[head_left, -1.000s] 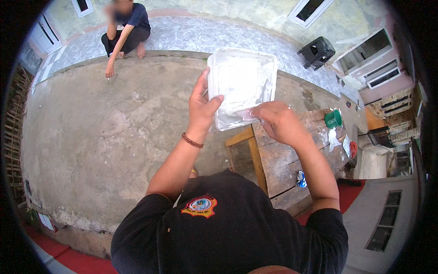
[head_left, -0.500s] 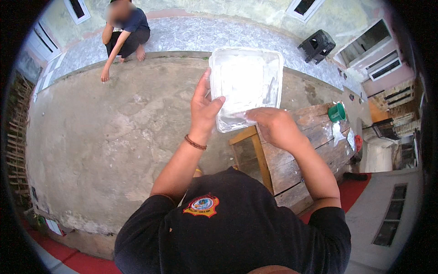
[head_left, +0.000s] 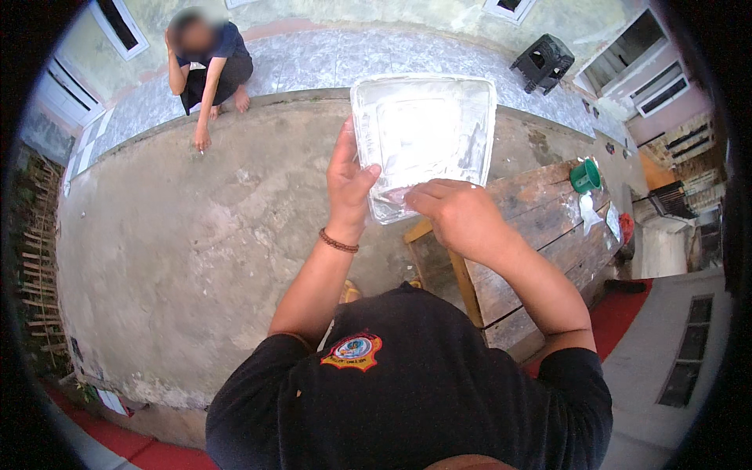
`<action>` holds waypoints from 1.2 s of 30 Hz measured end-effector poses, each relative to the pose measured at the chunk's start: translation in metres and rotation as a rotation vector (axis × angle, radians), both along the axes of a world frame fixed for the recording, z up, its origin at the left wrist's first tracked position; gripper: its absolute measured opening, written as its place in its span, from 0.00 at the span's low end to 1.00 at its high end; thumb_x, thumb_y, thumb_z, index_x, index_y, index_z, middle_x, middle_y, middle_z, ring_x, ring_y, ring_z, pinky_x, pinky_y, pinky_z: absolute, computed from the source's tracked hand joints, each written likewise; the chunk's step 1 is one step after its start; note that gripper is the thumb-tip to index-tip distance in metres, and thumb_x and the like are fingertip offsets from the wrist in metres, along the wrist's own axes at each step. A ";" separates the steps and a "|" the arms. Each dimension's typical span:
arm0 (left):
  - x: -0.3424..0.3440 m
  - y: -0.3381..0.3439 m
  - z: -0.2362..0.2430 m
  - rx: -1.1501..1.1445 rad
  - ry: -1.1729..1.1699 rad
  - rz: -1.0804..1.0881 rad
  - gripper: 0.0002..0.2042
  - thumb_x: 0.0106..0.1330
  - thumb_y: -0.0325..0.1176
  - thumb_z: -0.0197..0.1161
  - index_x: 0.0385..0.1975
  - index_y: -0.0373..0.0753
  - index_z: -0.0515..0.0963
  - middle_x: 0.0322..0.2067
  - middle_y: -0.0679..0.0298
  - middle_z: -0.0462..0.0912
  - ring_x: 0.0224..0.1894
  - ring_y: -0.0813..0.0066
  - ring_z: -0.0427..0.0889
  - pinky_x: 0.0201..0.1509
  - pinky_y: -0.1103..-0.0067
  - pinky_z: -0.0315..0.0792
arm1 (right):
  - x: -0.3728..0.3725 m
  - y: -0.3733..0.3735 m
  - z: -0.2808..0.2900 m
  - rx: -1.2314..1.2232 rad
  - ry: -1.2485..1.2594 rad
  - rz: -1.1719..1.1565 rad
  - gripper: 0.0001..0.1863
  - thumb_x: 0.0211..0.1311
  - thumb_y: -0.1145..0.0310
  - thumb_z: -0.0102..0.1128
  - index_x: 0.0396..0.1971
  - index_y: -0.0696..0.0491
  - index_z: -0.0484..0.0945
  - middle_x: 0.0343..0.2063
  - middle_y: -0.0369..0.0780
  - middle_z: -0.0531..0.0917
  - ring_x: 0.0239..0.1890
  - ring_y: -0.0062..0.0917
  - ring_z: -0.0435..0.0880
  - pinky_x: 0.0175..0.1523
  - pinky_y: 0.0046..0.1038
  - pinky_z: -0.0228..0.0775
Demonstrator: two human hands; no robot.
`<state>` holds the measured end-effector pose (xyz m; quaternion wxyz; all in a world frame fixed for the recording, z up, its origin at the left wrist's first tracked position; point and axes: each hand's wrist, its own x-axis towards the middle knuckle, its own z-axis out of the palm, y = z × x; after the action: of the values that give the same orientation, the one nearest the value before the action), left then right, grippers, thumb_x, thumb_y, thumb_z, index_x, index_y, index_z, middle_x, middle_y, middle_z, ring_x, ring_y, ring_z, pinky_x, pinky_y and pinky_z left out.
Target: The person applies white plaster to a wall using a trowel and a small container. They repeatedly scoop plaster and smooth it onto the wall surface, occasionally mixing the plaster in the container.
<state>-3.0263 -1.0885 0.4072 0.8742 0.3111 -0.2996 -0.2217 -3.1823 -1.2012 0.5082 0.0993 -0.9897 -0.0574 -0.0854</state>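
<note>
My left hand (head_left: 350,182) grips a square, see-through plastic container (head_left: 423,145) by its left side, thumb over the rim. The container is tilted so that its inside shows, smeared with white stuff and bright with glare. Inside its lower part, the bent fingers of my right hand (head_left: 454,207) are pressed together. A thin pinkish piece (head_left: 398,194) shows at those fingertips; its kind is not clear, and the fingers cover part of it.
To my right stands a wooden table (head_left: 540,211) with a green plastic mug (head_left: 584,176) and a white scrap (head_left: 589,214) on it. A person (head_left: 210,66) squats at the far left by the tiled ledge. A black stool (head_left: 542,63) stands at the far right.
My right hand has moved slightly left, further into the container, and looks sharper. The container sits a little higher and looks larger. The squatting person's lowered hand has shifted right.
</note>
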 end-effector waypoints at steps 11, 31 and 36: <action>-0.008 0.003 0.005 -0.065 0.122 -0.148 0.42 0.63 0.36 0.68 0.75 0.36 0.54 0.69 0.57 0.66 0.70 0.64 0.68 0.71 0.67 0.67 | 0.009 0.010 0.019 -0.148 -0.282 -0.153 0.16 0.51 0.76 0.60 0.42 0.52 0.81 0.38 0.41 0.86 0.43 0.36 0.86 0.47 0.37 0.80; -0.011 0.004 0.009 0.104 0.051 -0.157 0.45 0.58 0.30 0.70 0.74 0.27 0.53 0.67 0.52 0.67 0.70 0.62 0.67 0.73 0.67 0.62 | 0.029 -0.048 0.036 0.018 -0.360 -0.263 0.16 0.54 0.83 0.58 0.42 0.55 0.85 0.41 0.46 0.88 0.46 0.44 0.86 0.51 0.39 0.79; -0.010 0.005 0.005 0.131 0.051 -0.184 0.44 0.56 0.29 0.69 0.73 0.26 0.53 0.67 0.51 0.67 0.69 0.61 0.68 0.73 0.67 0.62 | 0.026 -0.050 0.042 0.047 -0.343 -0.280 0.15 0.56 0.82 0.58 0.42 0.54 0.85 0.41 0.46 0.88 0.46 0.44 0.86 0.51 0.40 0.78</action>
<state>-3.0364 -1.0838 0.4124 0.8353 0.3332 -0.2893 -0.3279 -3.1568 -1.2515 0.5502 0.0981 -0.9564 0.0666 -0.2668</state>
